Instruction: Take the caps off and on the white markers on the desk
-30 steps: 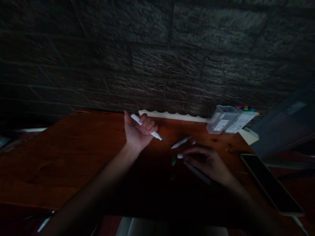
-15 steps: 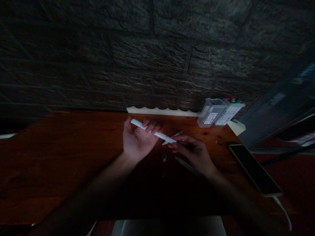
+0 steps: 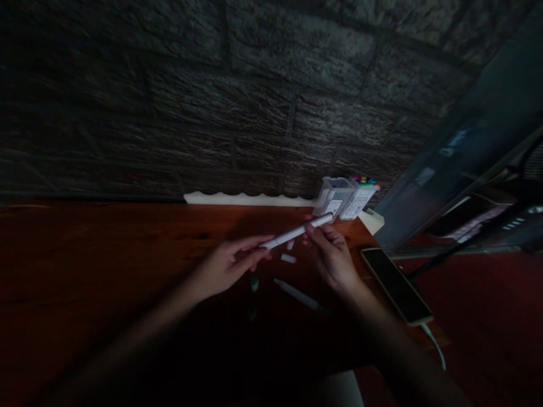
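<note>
A white marker [image 3: 292, 233] is held above the table, tilted with its right end higher. My left hand [image 3: 227, 265] pinches its lower left end between thumb and fingers. Around its right half close the thumb and fingers of my right hand [image 3: 333, 257]. Beneath the marker lie two small white caps, one [image 3: 289, 258] flat and the other [image 3: 291, 245] partly behind it. A second pale marker [image 3: 297, 294] rests on the table between my forearms. To its left is a green-topped cap [image 3: 254, 284], with another dark green piece [image 3: 252, 311] barely visible in the shadow.
Two clear plastic cases [image 3: 333, 198] stand at the back right by the brick wall; the right one [image 3: 358, 199] holds colourful markers. A white wavy-edged strip [image 3: 250, 199] runs along the wall. A phone [image 3: 396, 285] with a white cable lies at the wooden table's right edge.
The marker has swung from sloping down to the right to sloping up. My left hand has gone from cradling it to pinching its end; my right hand now grips its right half. The view has shifted right.
</note>
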A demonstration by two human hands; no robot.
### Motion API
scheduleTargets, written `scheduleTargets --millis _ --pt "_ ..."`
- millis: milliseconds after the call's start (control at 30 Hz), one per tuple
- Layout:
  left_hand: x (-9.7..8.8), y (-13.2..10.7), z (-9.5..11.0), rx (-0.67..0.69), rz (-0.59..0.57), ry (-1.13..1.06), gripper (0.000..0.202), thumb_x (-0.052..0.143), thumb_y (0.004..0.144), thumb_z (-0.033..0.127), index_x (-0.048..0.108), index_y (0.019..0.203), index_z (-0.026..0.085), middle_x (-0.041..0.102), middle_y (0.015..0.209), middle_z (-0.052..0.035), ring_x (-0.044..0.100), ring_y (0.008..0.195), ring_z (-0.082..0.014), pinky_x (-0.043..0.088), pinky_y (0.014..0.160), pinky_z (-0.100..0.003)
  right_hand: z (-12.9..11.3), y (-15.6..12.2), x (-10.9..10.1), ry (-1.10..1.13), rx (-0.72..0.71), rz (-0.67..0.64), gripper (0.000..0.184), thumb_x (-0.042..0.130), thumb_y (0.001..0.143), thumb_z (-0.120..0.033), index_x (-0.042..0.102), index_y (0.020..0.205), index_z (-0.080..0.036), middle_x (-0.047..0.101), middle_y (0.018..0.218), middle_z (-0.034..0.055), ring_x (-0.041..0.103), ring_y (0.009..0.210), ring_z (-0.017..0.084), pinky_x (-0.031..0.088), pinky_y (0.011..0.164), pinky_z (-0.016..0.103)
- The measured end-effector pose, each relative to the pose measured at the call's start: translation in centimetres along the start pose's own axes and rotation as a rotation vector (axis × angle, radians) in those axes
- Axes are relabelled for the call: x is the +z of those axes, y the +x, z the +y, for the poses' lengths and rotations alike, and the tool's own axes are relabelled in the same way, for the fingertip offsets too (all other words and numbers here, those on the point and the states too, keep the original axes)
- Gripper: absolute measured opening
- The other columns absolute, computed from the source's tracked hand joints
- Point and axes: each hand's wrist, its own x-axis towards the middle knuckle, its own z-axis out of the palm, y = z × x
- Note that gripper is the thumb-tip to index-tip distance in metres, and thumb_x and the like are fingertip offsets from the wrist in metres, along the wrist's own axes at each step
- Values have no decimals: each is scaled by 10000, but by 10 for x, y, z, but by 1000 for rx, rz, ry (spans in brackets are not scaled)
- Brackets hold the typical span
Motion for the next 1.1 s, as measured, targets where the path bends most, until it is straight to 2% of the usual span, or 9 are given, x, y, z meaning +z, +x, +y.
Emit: scheduleTargets --millis 100,267,367,533,633,733,900,1000,1100 --pt "1 -2 -5 91 62 162 351 675 817 260 679 1167 286 715 1137 -29 669 971 -199 534 846 -277 2 -1 4 -38 6 -43 239 719 753 -389 696 949 -255 664 853 8 591 749 139 519 750 282" --pt "2 -4 -5 132 7 304 436 673 823 274 626 1256 292 732 1086 -43 689 853 -186 555 732 -244 0 -3 12 36 24 -131 187 633 785 -378 607 927 -260 648 874 20 605 880 198 489 834 374" --pt "-1 -4 0 143 61 331 406 625 859 281 617 1264 288 743 1037 -38 692 837 -180 553 740 -246 -7 -2 10 151 46 -107 171 581 790 -419 549 827 -255 502 670 -19 537 681 169 489 732 351" --pt "-8 -1 6 149 179 386 309 608 863 305 681 1156 236 762 965 -42 703 854 -194 540 815 -270 -22 2 -6 126 95 -24 629 310 741 -841 385 554 -246 295 529 -36 326 481 136 414 517 307" --pt "-9 -1 5 151 207 404 283 609 854 306 697 1114 238 768 920 -33 707 820 -195 544 805 -278 -25 2 -15 126 106 -39 672 331 702 -862 214 463 -245 152 434 -69 157 393 103 273 384 259" --pt "-10 -1 2 172 254 408 248 620 837 298 722 1056 241 768 858 -25 703 775 -193 538 819 -288 -24 1 -19 112 135 -106 662 352 719 -820 164 444 -248 100 395 -82 109 351 91 204 339 242" --pt "-19 3 -7 199 307 366 205 647 814 293 739 990 241 760 784 -13 692 697 -184 524 719 -244 -43 17 -21 -28 -107 -18 584 411 792 -760 335 545 -236 267 453 -73 305 390 99 360 427 249" --pt "-27 5 -9 194 319 408 199 637 830 313 734 987 236 760 792 -20 694 698 -189 507 707 -235 -79 41 -26 -301 -324 133 512 521 786 -705 411 618 -234 461 576 -39 472 521 124 404 509 258" --pt "-32 6 -9 161 245 480 179 602 860 341 740 888 230 751 748 -24 690 670 -190 491 671 -233 -124 68 -32 -489 -456 260 475 571 785 -666 507 634 -220 476 550 -43 431 505 115 336 474 247"
